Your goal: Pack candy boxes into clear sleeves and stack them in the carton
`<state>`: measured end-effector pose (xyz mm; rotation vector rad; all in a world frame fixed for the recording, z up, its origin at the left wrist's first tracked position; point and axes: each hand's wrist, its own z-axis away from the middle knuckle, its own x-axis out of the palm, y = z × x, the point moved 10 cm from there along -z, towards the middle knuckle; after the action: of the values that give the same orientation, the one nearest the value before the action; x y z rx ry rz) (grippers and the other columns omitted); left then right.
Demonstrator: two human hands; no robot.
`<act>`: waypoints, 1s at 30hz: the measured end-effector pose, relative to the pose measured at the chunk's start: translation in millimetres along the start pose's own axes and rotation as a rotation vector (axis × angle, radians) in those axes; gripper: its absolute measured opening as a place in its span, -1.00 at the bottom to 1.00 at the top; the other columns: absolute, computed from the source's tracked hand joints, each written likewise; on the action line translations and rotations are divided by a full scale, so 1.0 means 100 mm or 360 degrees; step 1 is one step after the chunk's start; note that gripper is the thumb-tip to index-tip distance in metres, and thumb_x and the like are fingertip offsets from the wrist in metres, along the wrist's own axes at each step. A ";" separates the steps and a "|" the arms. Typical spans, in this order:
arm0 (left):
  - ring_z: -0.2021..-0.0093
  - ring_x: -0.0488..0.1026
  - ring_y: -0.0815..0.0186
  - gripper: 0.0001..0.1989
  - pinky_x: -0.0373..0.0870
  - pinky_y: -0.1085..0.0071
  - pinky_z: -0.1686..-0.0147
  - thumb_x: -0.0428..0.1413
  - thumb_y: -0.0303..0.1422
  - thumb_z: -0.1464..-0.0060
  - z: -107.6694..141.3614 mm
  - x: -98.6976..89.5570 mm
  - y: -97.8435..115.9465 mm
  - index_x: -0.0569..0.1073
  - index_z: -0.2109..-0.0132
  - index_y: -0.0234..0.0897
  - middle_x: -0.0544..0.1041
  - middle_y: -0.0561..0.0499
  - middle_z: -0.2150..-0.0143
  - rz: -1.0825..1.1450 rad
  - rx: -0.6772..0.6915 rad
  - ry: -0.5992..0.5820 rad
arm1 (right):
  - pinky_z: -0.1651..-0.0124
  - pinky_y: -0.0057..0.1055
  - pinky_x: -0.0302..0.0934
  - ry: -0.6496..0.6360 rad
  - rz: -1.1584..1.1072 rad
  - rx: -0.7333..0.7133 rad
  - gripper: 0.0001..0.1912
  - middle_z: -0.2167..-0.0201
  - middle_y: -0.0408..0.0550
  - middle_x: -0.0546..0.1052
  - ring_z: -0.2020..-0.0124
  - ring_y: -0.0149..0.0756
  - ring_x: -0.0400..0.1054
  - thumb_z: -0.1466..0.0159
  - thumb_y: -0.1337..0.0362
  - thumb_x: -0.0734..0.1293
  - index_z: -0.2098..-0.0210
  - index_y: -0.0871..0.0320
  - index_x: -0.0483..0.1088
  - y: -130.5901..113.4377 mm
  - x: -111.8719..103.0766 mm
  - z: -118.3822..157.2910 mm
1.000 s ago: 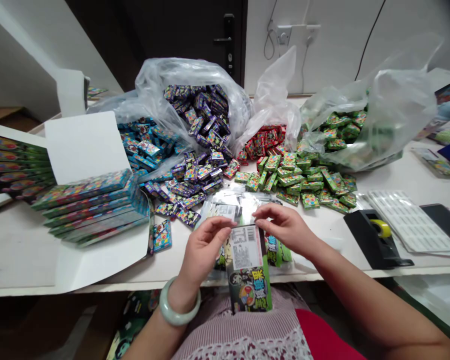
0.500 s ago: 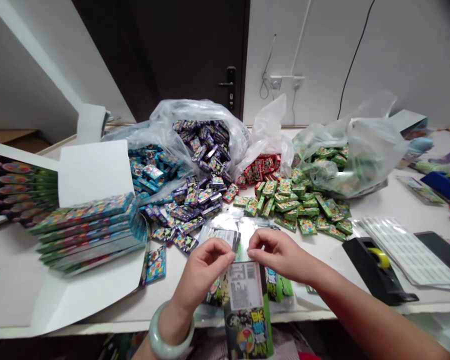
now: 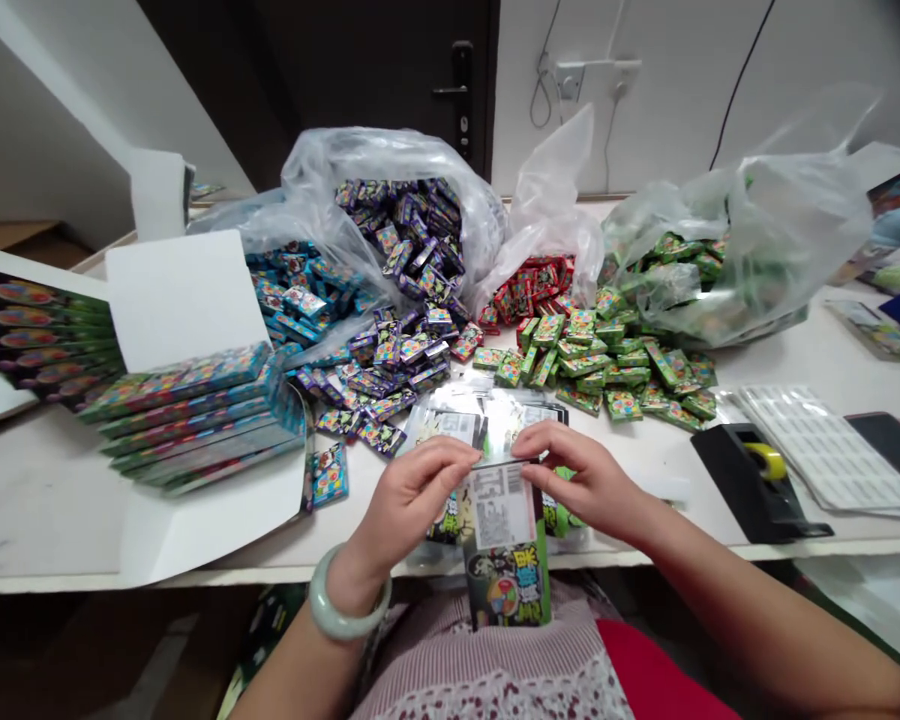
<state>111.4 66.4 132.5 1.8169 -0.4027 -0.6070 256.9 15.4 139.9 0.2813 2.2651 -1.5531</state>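
Note:
A black and green printed pouch (image 3: 506, 575) with a pale label hangs upright at the table's front edge, over my lap. My left hand (image 3: 412, 495) pinches its top left corner between thumb and fingers. At the top right corner, my right hand (image 3: 585, 480) has its thumb and bent fingers on the pouch's upper edge. Whether the pouch's mouth is open I cannot make out. Behind it, more flat pouches (image 3: 450, 425) lie on the table, partly hidden by my hands.
Clear plastic bags spill small boxes: blue (image 3: 300, 300), purple (image 3: 420, 235), red (image 3: 532, 285) and green (image 3: 615, 365). On the left stands an open white carton (image 3: 187, 285) with stacked colourful packs (image 3: 187, 420). A black tape dispenser (image 3: 750, 490) and sticker sheets (image 3: 832, 450) are on the right.
My view has tipped downward, showing more of my lap. Both hands remain at the pouch's top edge; the right hand's fingers have spread slightly from its thumb.

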 end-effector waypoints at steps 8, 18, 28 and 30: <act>0.21 0.48 0.36 -0.90 0.45 0.47 0.21 0.14 -0.43 -0.13 0.09 0.05 -0.16 0.50 0.18 -0.21 0.51 0.00 0.25 -0.0007 -0.0025 0.0222 | 0.14 -0.31 0.27 0.0118 0.0031 -0.0106 -0.91 0.24 -0.04 0.43 0.16 -0.30 0.33 -0.29 0.42 0.25 0.23 0.13 0.33 0.01 0.01 0.05; 0.12 0.47 0.34 -0.88 0.42 0.42 0.06 0.11 -0.42 -0.16 0.07 0.09 -0.19 0.51 0.16 -0.17 0.54 0.02 0.17 -0.0262 0.0046 0.0230 | 0.23 -0.41 0.30 0.0367 -0.0128 0.0084 -0.89 0.19 -0.05 0.43 0.14 -0.33 0.34 -0.29 0.36 0.27 0.17 0.12 0.36 0.25 -0.04 0.13; 0.11 0.44 0.29 -0.83 0.41 0.39 0.07 0.19 -0.27 -0.06 -0.02 0.05 -0.41 0.49 0.18 -0.18 0.50 0.04 0.17 -0.0308 -0.0301 0.0241 | 0.02 -0.34 0.27 0.0236 0.0043 0.0146 -0.91 0.17 -0.03 0.43 0.06 -0.32 0.32 -0.33 0.33 0.24 0.16 0.13 0.30 0.29 0.02 0.03; 0.12 0.44 0.28 -0.83 0.40 0.37 0.06 0.22 -0.26 -0.01 -0.02 -0.01 -0.45 0.49 0.22 -0.17 0.50 0.06 0.20 -0.0290 -0.0317 0.0335 | 0.06 -0.35 0.29 0.0217 -0.0017 0.0178 -0.77 0.09 -0.01 0.42 0.07 -0.33 0.34 -0.30 0.29 0.29 0.05 0.13 0.26 0.38 -0.07 0.12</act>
<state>111.1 82.9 90.9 1.7147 -0.0332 -0.5526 279.6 18.6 106.0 0.4183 2.2870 -1.7176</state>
